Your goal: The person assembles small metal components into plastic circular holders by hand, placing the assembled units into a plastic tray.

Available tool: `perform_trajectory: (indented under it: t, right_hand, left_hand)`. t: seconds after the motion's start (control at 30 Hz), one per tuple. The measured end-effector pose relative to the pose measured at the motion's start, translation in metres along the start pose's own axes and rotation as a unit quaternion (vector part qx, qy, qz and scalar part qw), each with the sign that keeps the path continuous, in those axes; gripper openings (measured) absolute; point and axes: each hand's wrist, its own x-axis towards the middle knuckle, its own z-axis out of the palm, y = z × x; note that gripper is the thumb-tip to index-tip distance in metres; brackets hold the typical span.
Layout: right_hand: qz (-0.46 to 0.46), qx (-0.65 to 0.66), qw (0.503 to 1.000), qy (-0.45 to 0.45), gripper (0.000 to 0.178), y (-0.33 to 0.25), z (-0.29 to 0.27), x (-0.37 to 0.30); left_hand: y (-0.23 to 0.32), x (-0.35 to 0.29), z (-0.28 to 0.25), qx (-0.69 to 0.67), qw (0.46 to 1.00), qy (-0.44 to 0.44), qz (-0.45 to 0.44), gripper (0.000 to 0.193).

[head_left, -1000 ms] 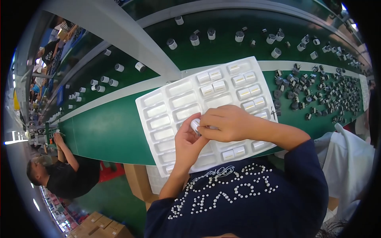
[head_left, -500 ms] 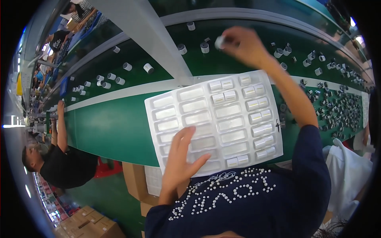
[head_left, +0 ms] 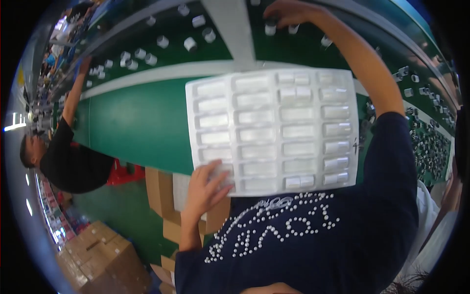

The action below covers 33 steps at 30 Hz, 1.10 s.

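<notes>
Head view: co-worker (head_left: 73, 164) far left, then green bench (head_left: 142, 122), then left hand (head_left: 205, 188), fingers loosely spread, gripping nothing, at the near-left corner of the white blister tray (head_left: 230, 110). White-sleeved cylinders (head_left: 295, 94) sit in most right-column pockets, a few in the next column. Right hand (head_left: 289, 12) is beyond the tray's far edge, fingers curled down at a loose cylinder (head_left: 270, 28); can't tell if gripped. Risks: pressing the near-left corner could tip the tray, as its near edge seems to overhang; right fingers could knock the neighbouring cylinder (head_left: 293, 29), close by. Room: widest leftward along bench; grey post (head_left: 232, 36) blocks mid-reach, navy shirt (head_left: 382, 210) bounds near side, right forearm (head_left: 363, 56) passes just beside far-right corner.
</notes>
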Motion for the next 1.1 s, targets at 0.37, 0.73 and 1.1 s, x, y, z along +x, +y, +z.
perform_trajectory:
  t: [0.37, 0.73, 1.1]
  right_hand:
    - [0.098, 0.478, 0.807, 0.333, 0.029, -0.049, -0.004, -0.031]
    - [-0.012, 0.922, 0.341, 0.185, 0.036, -0.133, 0.012, -0.169]
    - [0.105, 0.633, 0.761, 0.096, 0.041, -0.286, 0.060, -0.177]
  left_hand:
    - [-0.007, -0.014, -0.011, -0.065, 0.997, 0.032, 0.030, 0.054]
    - [-0.011, -0.013, -0.013, -0.316, 0.946, 0.076, -0.019, 0.041]
    - [0.055, 0.076, 0.014, -0.846, 0.491, 0.119, -0.170, 0.038]
